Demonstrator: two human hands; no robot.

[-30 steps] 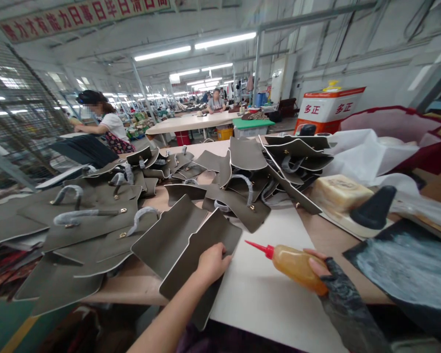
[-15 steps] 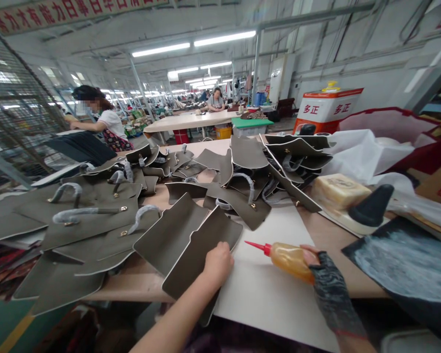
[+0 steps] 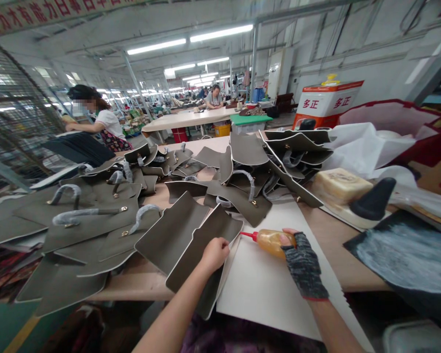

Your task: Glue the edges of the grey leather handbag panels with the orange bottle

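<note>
White board (image 3: 264,289) covers the near desk, likely as a clean backing. On it the left hand (image 3: 215,254) presses flat the olive-grey leather panel with pale edging (image 3: 202,250), fingers curled on its edge, steadying it. The gloved right hand (image 3: 302,262) grips an amber squeeze bottle with red nozzle (image 3: 268,240), its tip at the panel's corner. Beyond lie heaped olive handled panels (image 3: 95,215).

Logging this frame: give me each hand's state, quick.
Left hand: closed, pressing on the olive leather panel.
Right hand: closed around the glue bottle.
</note>
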